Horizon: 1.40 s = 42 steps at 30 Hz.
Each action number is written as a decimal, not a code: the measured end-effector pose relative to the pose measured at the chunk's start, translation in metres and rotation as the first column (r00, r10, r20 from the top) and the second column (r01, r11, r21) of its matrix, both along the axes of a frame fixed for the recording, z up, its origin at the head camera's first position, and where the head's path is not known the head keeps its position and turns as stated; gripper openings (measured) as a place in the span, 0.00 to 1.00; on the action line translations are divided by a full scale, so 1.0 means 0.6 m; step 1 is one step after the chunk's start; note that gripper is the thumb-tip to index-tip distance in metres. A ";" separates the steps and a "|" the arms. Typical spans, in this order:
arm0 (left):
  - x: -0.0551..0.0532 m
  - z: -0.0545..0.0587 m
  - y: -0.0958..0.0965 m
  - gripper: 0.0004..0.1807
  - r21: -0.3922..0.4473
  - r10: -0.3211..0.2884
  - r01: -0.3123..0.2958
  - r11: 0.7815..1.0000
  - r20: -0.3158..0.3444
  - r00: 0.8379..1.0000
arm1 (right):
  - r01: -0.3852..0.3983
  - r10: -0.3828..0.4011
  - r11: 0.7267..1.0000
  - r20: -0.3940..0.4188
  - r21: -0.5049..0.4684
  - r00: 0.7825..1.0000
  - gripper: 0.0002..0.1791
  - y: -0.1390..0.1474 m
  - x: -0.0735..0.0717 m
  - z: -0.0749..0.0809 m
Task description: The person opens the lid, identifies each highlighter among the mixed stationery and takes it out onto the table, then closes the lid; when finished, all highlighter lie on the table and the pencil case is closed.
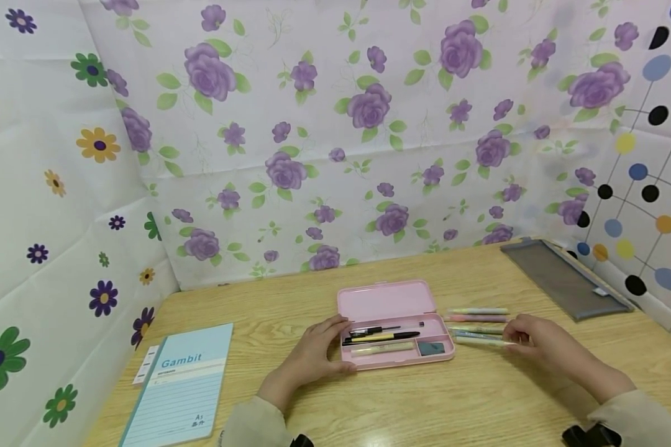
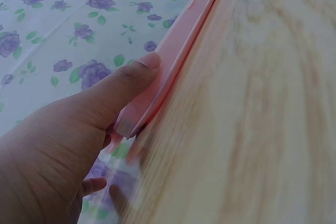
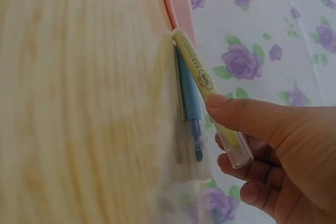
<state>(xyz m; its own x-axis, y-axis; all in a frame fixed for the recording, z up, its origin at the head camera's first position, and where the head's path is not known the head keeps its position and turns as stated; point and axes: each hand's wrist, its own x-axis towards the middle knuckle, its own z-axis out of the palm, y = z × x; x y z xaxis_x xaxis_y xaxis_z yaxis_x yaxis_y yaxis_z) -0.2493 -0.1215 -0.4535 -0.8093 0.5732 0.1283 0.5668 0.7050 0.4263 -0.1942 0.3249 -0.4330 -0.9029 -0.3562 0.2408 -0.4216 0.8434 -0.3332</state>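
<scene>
A pink pencil case point(image 1: 383, 300) lies with its lid raised at the back. My left hand point(image 1: 313, 351) holds its left end, the thumb point(image 2: 128, 80) along the near wall. Inside are a black-and-yellow pen point(image 1: 388, 338), a slimmer black pen point(image 1: 371, 331), a pale highlighter point(image 1: 383, 349) and a dark teal block point(image 1: 432, 348) in the small right compartment. My right hand point(image 1: 548, 344) pinches a pale yellow highlighter point(image 3: 195, 69) near its clear capped end, slightly tilted. Beside it rests a blue highlighter point(image 3: 189, 90). More highlighters, including a pink one point(image 1: 477, 318), lie right of the case.
A light blue notebook point(image 1: 184, 379) lies at the left, with a white strip point(image 1: 146, 365) showing past its edge. At the back right is a grey mesh pouch point(image 1: 565, 279). Patterned cloth point(image 1: 324, 155) hangs behind and on both sides of the wooden table point(image 1: 408, 403).
</scene>
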 end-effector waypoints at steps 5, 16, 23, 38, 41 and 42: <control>0.001 0.003 0.000 0.49 0.002 -0.003 0.003 1.000 -0.002 1.000 | -0.017 0.016 1.000 0.025 0.016 1.000 0.07 0.001 -0.002 0.000; 0.002 0.004 0.000 0.49 -0.001 0.001 0.000 1.000 0.007 1.000 | -0.086 0.085 0.996 0.023 0.027 0.996 0.08 0.002 -0.003 -0.001; 0.004 0.006 0.002 0.49 -0.008 0.006 -0.006 1.000 0.007 1.000 | -0.125 0.127 0.991 -0.048 0.043 0.991 0.10 0.006 -0.005 -0.010; 0.004 0.006 0.002 0.50 -0.016 0.004 -0.004 1.000 -0.005 1.000 | -0.097 0.097 0.994 0.001 0.057 0.995 0.08 0.003 0.000 0.000; 0.003 0.005 0.002 0.50 -0.012 0.002 -0.002 1.000 -0.003 1.000 | -0.081 0.081 0.995 0.006 0.059 0.997 0.08 0.000 0.001 0.004; 0.003 0.005 0.002 0.50 -0.012 0.001 -0.001 1.000 -0.003 1.000 | -0.078 0.078 0.995 0.005 0.063 0.997 0.07 0.000 0.002 0.005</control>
<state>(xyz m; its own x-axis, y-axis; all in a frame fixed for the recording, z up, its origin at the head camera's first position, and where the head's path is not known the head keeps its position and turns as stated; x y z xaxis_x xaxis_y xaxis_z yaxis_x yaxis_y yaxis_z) -0.2473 -0.1206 -0.4506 -0.8094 0.5739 0.1241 0.5675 0.7104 0.4163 -0.1933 0.3246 -0.4297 -0.8724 -0.4397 0.2135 -0.4859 0.8274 -0.2816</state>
